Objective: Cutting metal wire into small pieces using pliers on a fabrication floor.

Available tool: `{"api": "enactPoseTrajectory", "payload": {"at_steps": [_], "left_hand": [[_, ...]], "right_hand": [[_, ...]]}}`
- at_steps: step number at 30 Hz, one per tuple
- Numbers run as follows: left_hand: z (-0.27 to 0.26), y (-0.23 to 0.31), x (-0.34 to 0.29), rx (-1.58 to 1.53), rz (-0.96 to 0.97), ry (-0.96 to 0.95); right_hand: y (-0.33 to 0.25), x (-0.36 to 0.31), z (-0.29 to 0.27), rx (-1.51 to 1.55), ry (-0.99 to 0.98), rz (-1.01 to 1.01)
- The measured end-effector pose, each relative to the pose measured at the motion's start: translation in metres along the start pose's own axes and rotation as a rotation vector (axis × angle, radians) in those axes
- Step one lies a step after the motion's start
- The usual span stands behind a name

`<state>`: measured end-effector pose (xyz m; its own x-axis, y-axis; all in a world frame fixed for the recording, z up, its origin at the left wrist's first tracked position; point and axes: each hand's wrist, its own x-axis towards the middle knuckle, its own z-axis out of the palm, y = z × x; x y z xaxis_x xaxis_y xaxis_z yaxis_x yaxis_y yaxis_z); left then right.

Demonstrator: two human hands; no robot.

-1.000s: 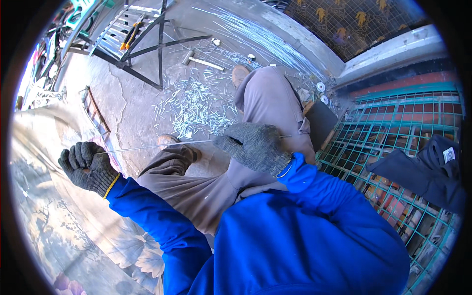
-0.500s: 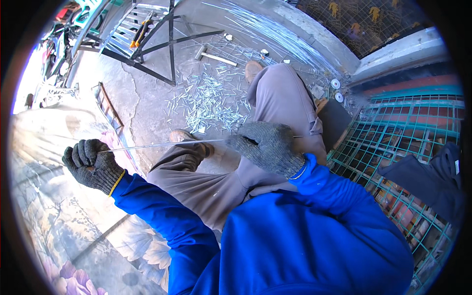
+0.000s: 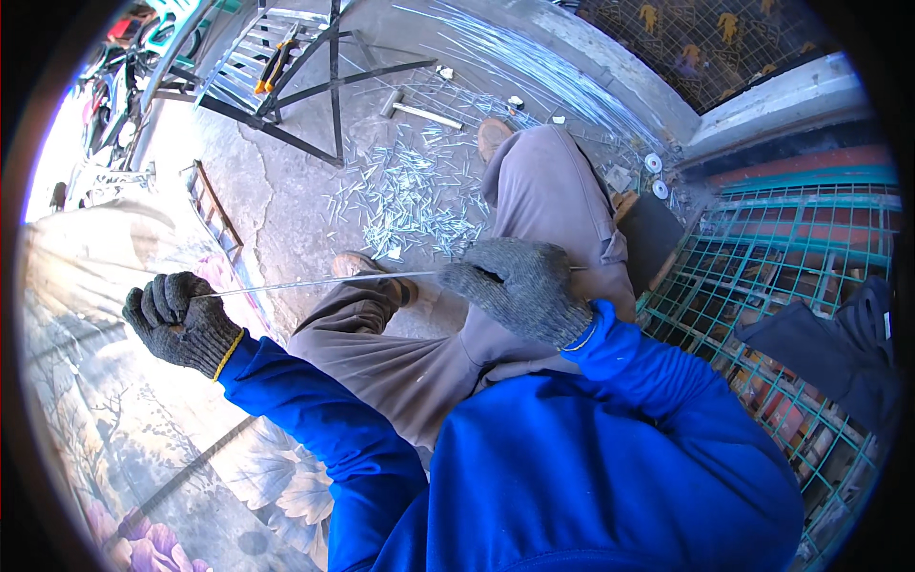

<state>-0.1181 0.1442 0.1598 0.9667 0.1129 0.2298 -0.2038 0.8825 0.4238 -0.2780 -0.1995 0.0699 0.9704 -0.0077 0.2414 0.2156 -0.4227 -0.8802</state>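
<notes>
A thin straight metal rod [image 3: 324,281] stretches between my two hands, above my lap. My left hand [image 3: 179,322], in a dark grey knit glove with a yellow cuff edge, is closed round its left end. My right hand [image 3: 522,286], gloved alike, wraps the rod near my raised right knee, and a short tip shows past the glove. On the floor beyond my feet lies a spread of short cut metal pieces [image 3: 415,195]. Behind them rests a hammer [image 3: 419,111] with a pale handle.
A black metal frame [image 3: 286,86] with yellow-handled pliers [image 3: 274,65] on it stands at the far left. Long thin rods [image 3: 543,71] lie along the far wall. To my right is a green wire mesh [image 3: 782,248] with dark cloth [image 3: 829,348] on it. A floral sheet [image 3: 191,448] covers the left.
Hardly anything differs. Both hands keep the rod in nearly the same place, and the whole view has shifted by only a few pixels.
</notes>
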Motion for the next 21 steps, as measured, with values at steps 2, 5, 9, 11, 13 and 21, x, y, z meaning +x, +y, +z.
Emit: {"api": "enactPoseTrajectory", "payload": {"at_steps": [2,5,9,11,13,21], "left_hand": [[0.0016,-0.0018,0.0000,-0.001,-0.004,-0.011],[0.0014,-0.0032,0.0001,-0.005,-0.002,-0.023],[-0.0005,-0.0013,-0.0003,-0.014,0.009,-0.023],[-0.0019,-0.0027,-0.0005,-0.029,-0.003,-0.028],[-0.0016,-0.0020,-0.0007,-0.040,-0.011,-0.034],[0.0013,-0.0010,-0.0012,-0.018,0.013,-0.015]], "right_hand": [[0.0017,-0.0007,0.0012,0.013,0.009,-0.004],[0.0014,-0.0020,-0.0008,0.036,-0.002,0.026],[-0.0003,-0.0008,-0.0023,0.015,-0.030,0.026],[0.0007,-0.0003,-0.0028,0.004,-0.026,0.033],[0.0008,0.0001,-0.0030,-0.003,-0.024,0.037],[-0.0032,0.0002,-0.0075,0.015,-0.028,0.018]]}}
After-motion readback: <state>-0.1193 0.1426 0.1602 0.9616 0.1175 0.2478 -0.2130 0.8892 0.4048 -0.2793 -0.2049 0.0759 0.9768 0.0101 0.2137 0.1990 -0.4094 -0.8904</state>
